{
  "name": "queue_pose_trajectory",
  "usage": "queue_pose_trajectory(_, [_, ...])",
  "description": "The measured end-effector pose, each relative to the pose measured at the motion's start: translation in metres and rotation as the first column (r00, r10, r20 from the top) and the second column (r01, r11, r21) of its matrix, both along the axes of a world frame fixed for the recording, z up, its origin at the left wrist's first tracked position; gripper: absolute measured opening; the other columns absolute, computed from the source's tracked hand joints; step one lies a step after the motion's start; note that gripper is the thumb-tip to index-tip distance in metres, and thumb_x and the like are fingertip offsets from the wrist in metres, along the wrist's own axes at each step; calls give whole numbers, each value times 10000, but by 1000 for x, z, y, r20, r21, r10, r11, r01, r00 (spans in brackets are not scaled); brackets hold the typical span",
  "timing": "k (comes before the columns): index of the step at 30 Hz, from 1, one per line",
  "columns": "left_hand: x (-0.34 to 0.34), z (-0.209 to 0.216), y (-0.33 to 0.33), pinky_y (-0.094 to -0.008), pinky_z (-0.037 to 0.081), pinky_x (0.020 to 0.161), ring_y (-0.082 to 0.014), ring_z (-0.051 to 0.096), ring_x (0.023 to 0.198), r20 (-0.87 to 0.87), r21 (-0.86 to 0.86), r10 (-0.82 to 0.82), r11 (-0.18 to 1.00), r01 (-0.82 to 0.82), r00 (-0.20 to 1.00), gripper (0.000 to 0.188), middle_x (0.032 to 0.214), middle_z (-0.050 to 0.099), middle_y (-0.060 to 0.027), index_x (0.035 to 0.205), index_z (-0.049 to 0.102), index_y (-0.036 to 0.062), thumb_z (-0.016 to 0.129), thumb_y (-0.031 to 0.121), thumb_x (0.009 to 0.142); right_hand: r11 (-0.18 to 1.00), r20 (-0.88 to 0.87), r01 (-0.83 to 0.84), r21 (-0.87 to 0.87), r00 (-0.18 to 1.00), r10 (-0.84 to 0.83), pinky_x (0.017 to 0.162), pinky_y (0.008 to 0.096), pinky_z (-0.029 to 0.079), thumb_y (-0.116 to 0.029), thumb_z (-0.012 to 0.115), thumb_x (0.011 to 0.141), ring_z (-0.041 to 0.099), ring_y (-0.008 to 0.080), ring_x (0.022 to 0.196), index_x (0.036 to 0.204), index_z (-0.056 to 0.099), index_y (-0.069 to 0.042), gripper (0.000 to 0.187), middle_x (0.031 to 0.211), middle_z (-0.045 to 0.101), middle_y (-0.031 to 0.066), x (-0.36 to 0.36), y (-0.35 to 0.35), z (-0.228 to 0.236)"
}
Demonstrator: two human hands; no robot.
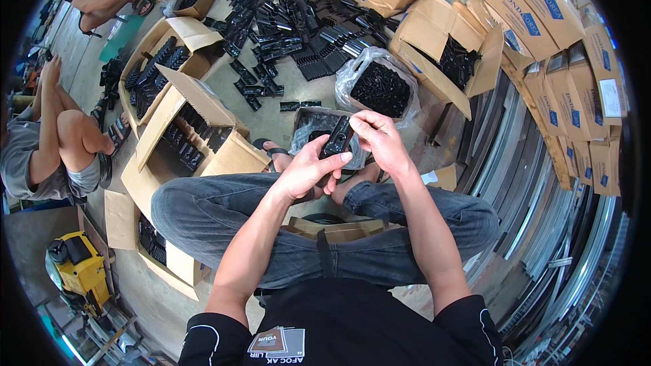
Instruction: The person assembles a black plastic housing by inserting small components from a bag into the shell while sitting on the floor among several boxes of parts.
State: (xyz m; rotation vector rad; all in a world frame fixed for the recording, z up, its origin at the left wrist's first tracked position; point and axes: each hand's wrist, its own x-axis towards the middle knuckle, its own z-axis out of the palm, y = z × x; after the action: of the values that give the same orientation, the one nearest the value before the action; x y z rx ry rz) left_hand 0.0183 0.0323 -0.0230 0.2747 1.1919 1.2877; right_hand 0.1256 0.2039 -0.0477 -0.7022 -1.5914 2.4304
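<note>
My left hand (305, 171) is closed around a black, oblong moulded part (338, 137), its thumb lying along the lower end. At the part's upper end, my right hand (381, 142) pinches with thumb and forefinger; whether a smaller piece sits between those fingertips is hidden. Just beyond my hands is a small box lined with clear plastic (303, 119), partly covered by them. A clear bag (352, 71) full of small black pieces (381, 91) stands behind it, to the right. One loose black part (298, 105) lies on the floor by the lined box.
A large heap of similar black parts (271, 27) covers the floor ahead. Open cartons (152, 152) of parts stand left, another carton (434, 61) right. Stacked cartons (536, 7) and long metal profiles (502, 163) line the right. Two people (112, 0) are at left, near a yellow machine (81, 268).
</note>
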Motion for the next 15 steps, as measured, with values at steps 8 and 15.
queue_pose_trajectory(8, [0, -7, -3, -289, 455, 413, -164, 557, 442, 165, 72, 33, 996, -45, 986, 350, 704, 586, -73, 1170, 497, 39, 673, 245, 949, 991, -97, 30, -133, 994, -43, 510, 167, 319, -195, 654, 982, 430, -8, 613, 1001, 708, -51, 154, 795, 595, -69, 1, -2, -8])
queue_pose_trajectory(15, [-2, -4, -3, -296, 454, 403, -171, 551, 432, 228, 97, 39, 993, -62, 973, 333, 716, 595, -88, 1198, 493, 31, 627, 236, 972, 998, -78, 66, -13, 995, -67, 513, 164, 316, -176, 667, 971, 448, -10, 638, 1016, 721, -43, 151, 832, 609, -63, 0, -5, -7])
